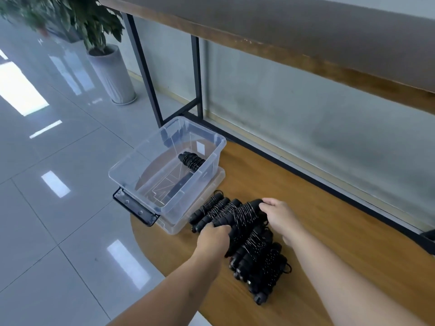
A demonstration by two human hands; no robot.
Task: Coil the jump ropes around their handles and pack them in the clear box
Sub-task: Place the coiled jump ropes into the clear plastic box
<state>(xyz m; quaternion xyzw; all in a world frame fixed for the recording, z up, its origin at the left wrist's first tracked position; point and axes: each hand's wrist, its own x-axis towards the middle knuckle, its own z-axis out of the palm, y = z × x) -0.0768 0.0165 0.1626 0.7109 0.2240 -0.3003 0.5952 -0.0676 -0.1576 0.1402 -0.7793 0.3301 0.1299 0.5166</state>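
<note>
Wooden tabletop (306, 203) w/ rounded edge, over glossy grey tile floor (58, 208). Potted plant (77, 17) in ribbed grey pot (113, 74) at back left. Black metal frame (143, 67) carries brown upper shelf (259, 20) above.

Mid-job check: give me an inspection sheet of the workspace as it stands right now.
Surface: wooden table, rounded corner.
Job's things: clear box sits on its lid, one coiled rope inside; row of coiled ropes beside it.
Clutter: nothing seen.
Grippers: left hand and right hand grip one bundle at opposite ends.
Cables: nothing seen.
Surroundings: potted plant, tiled floor, wall.
</note>
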